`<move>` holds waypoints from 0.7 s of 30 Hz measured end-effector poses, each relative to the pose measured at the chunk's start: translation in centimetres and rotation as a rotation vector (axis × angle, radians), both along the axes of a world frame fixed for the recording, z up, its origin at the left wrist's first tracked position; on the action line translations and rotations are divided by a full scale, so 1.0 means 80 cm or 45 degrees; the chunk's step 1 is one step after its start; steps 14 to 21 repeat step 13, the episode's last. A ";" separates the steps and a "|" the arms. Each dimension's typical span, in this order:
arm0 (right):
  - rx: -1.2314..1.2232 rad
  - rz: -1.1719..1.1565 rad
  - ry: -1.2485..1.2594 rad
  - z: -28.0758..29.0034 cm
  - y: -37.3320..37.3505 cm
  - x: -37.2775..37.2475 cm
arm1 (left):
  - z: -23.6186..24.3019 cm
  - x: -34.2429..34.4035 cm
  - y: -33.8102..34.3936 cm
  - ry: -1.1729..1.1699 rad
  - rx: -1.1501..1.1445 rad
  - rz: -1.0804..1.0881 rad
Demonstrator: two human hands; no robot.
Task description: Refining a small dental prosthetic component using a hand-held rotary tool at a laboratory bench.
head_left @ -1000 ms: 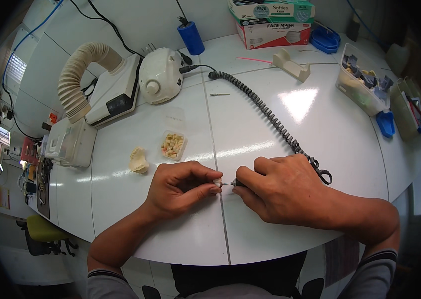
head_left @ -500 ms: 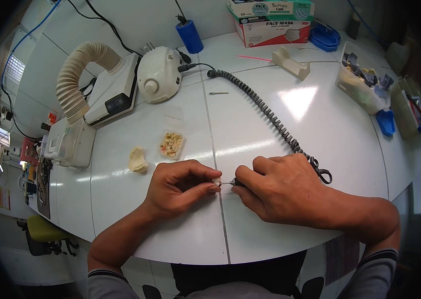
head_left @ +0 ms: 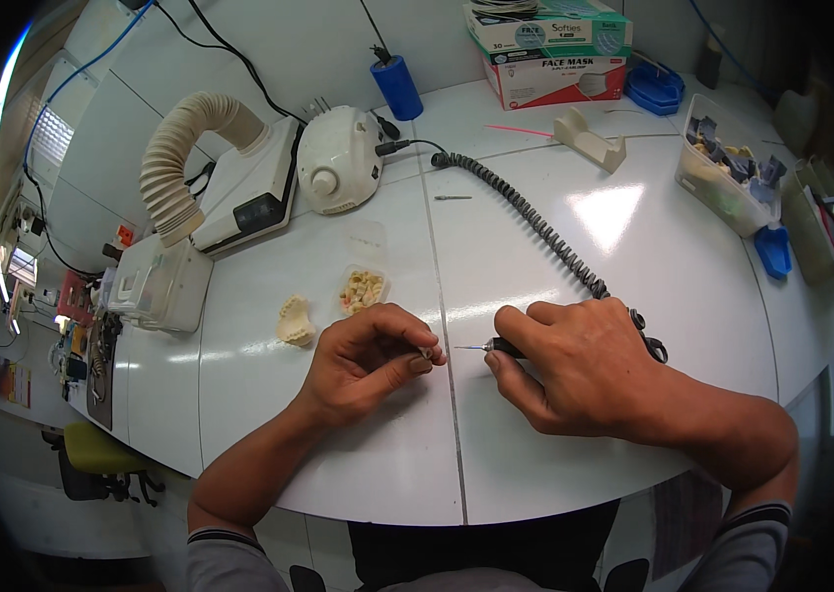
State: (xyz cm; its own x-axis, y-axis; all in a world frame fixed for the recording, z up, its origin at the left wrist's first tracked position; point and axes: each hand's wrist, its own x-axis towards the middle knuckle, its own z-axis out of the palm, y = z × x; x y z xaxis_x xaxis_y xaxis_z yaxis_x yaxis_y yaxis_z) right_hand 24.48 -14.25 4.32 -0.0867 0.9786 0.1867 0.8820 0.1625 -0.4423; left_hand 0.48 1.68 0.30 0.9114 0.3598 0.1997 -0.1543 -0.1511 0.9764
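A small whitish piece point(head_left: 426, 352), perhaps a tooth, is pinched between the thumb and fingers of my left hand point(head_left: 363, 363); the fingertips mostly cover it. My right hand point(head_left: 585, 370) grips a dark rotary handpiece point(head_left: 507, 347) whose thin bur point(head_left: 469, 347) points left at the piece. A short gap separates the bur tip from my left fingers. Just beyond my left hand lie a cream dental cast point(head_left: 295, 322) and a clear tub point(head_left: 384, 287) of small tooth-like pieces. From the handpiece a coiled grey cord point(head_left: 526, 212) runs back to a white control unit point(head_left: 340, 163).
Back left stands a dust extractor point(head_left: 239, 202) with a ribbed hose point(head_left: 165, 163). Loose on the table lies a small bur point(head_left: 453, 197). Mask boxes point(head_left: 560, 84), a beige cradle point(head_left: 590, 143) and a bin of grey and cream pieces point(head_left: 723, 192) stand at the back right.
The bur has come away to the right from the piece, leaving a gap. My left fingers have turned the piece slightly. The whole view has shifted a little.
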 end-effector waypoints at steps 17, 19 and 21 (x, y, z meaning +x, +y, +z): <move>-0.021 -0.002 -0.063 0.001 0.004 0.002 | 0.046 -0.005 -0.033 0.473 0.799 0.050; -0.021 -0.002 -0.063 0.001 0.004 0.002 | 0.046 -0.005 -0.033 0.473 0.799 0.050; -0.021 -0.002 -0.063 0.001 0.004 0.002 | 0.046 -0.005 -0.033 0.473 0.799 0.050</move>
